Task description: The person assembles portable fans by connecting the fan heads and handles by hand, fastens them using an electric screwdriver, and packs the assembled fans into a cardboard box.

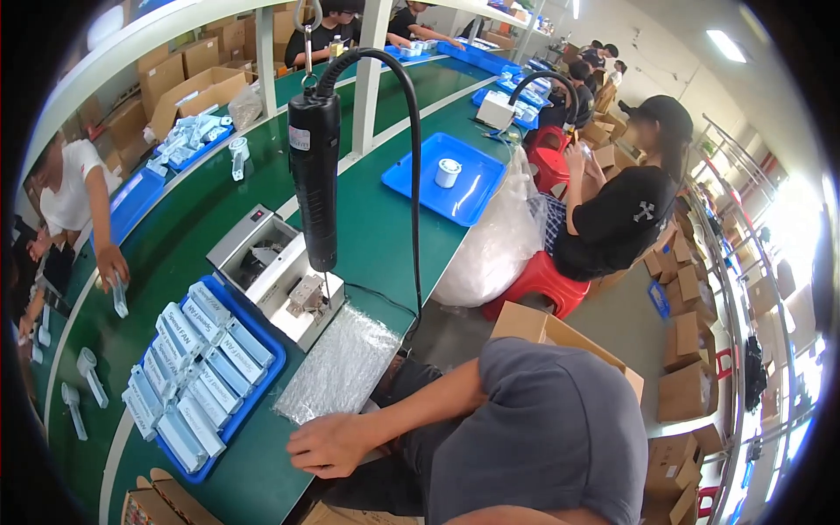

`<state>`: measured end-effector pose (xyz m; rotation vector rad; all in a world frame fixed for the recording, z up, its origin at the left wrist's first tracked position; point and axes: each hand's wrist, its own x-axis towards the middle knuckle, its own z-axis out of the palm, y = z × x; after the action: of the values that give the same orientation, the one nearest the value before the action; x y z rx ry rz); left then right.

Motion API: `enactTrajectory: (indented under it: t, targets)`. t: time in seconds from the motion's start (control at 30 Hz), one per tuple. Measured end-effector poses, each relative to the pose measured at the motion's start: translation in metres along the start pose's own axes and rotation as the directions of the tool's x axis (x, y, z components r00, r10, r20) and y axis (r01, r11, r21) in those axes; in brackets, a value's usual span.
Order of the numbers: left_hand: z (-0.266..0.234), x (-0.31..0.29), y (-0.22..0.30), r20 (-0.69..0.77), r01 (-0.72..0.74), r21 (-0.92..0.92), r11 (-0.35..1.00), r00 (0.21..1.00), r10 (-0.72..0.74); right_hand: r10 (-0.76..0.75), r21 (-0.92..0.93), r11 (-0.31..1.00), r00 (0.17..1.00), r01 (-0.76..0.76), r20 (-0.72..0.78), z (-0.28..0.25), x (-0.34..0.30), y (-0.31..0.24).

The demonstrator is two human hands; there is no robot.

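My right hand [331,444] is at the near edge of the green table, by the lower end of a sheet of bubble wrap [337,363]. Its fingers curl downward and look closed; what they hold, if anything, is hidden. My left hand is out of view; only a strip of bare arm shows at the bottom edge. Beside the bubble wrap lies a blue tray [278,372] with several light-blue boxes [210,394] in rows. A black electric screwdriver [313,179] hangs point down over a grey-white machine [280,280] with an open top.
Handheld fans [92,376] lie on the green conveyor [262,188] at left, where a co-worker's hand [112,267] holds another. A second blue tray [411,188] bears a white round part [447,172]. A co-worker sits on a red stool [547,284]. Cardboard boxes [687,389] line the right side.
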<state>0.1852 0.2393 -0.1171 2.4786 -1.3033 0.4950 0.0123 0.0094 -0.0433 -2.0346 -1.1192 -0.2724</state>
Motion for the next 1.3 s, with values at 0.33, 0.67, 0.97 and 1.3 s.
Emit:
enactTrajectory:
  t: [0.33, 0.67, 0.97, 1.3]
  targets:
    - [0.136, 0.047, 0.014, 0.183, 0.064, -0.040, 0.997, 0.982, -0.055, -0.045, 0.016, 0.999, 0.998, 0.044, 0.036, 0.015, -0.001, -0.004]
    - [-0.013, -0.428, 0.441, 0.621, 0.929, 0.356, 0.098, -0.157, -0.768, 0.140, -0.119, 0.985, 0.986, -0.128, 0.093, -0.032, 0.010, -0.001]
    - [-0.080, -0.452, 0.471, 0.793, 0.876, 0.406, -0.261, -0.480, -0.375, 0.137, 0.028, 0.989, 0.974, -0.144, 0.178, -0.004, 0.008, -0.009]
    - [-0.067, -0.481, 0.449, 0.260, 0.297, 0.044, -0.954, -0.925, -0.276, 0.132, -0.022, 0.991, 0.979, -0.130, 0.154, -0.006, 0.007, -0.004]
